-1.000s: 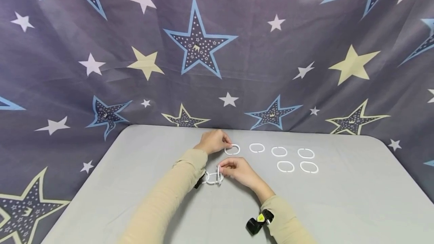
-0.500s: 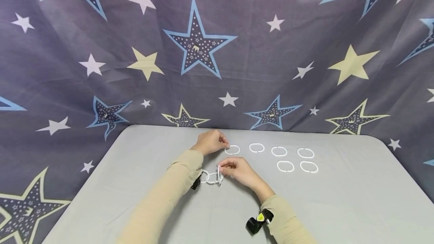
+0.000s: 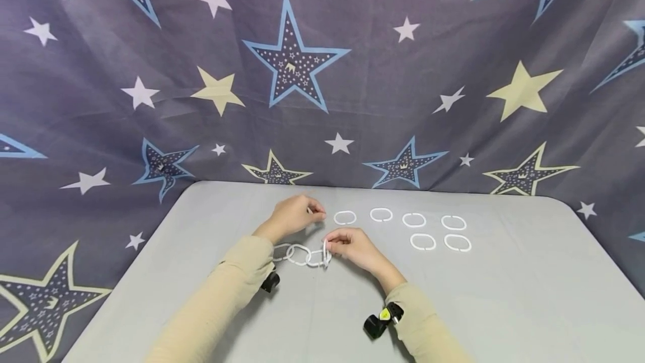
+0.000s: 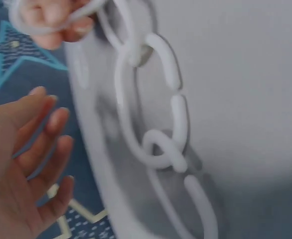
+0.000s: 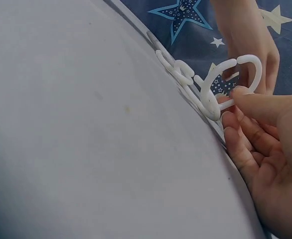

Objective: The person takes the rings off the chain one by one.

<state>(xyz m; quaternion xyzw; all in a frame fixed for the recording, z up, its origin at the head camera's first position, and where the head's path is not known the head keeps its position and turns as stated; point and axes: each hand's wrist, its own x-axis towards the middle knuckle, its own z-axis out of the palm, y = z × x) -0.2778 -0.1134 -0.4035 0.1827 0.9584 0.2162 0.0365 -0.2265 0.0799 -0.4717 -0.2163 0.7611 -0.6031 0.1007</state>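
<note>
White links, grey table (image 3: 509, 301). Your right hand (image 3: 355, 248) pinches the end link (image 5: 258, 72) of a short white chain (image 4: 180, 112) between thumb and fingertips, standing it up from the surface — in my judgement because that puts its gap uppermost, clear of your grip, as the right wrist view shows. The rest of the chain runs along the table to your left, each link threaded through its neighbour; your left sleeve (image 3: 249, 256) hides its far end.

Your left hand (image 3: 296, 216) holds nothing: fingers gently bent and a little apart in the left wrist view, tips near but not touching the closest loose link (image 3: 345, 212). Six loose ones lie flat, four in a back row and two in front — separated, probably so that each can be picked up singly.
</note>
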